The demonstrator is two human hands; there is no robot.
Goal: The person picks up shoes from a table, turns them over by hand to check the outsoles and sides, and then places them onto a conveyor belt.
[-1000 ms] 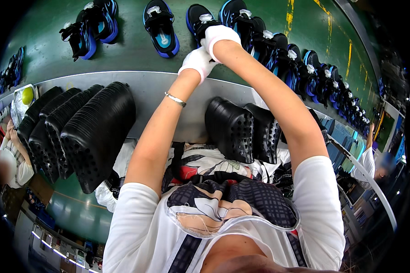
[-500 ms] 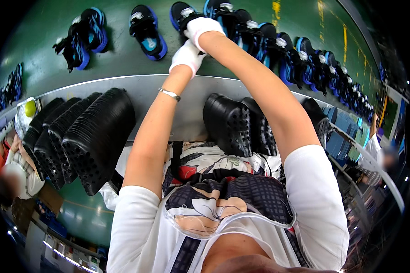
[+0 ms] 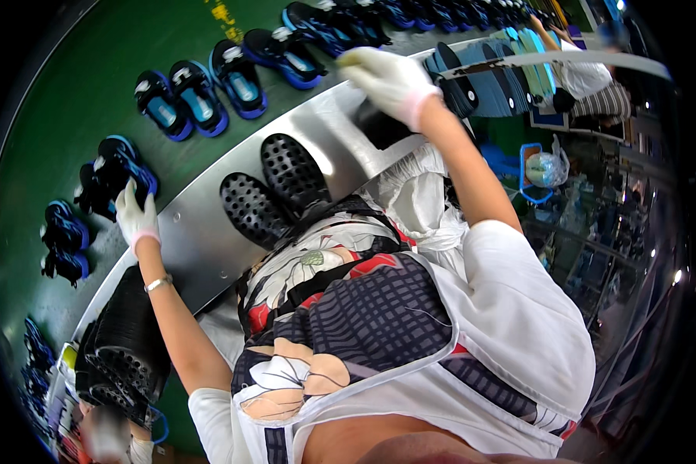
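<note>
My left hand [image 3: 137,216], in a white glove, reaches over the far edge of a metal ledge. Its fingers are spread at the near side of a black-and-blue sneaker [image 3: 126,164]; I cannot make out whether they touch it. My right hand [image 3: 390,83], also gloved, is raised at the right over the ledge with its fingers stretched out to the left and nothing seen in them. Close below it is a dark, blurred item [image 3: 380,125]. Between my hands, two black perforated shoe-shaped forms [image 3: 294,174] lie on the ledge.
A row of sneakers [image 3: 201,97] with blue soles runs along the green surface [image 3: 77,124] beyond the metal ledge [image 3: 201,209]. More black ribbed forms [image 3: 127,340] are stacked at the lower left. Blue insole-shaped pieces [image 3: 483,77] stand at the right. Other people [image 3: 584,73] are at both sides.
My hands were together at a sneaker in the row; now they are wide apart, left hand to the left, right hand over the ledge. The whole view has turned.
</note>
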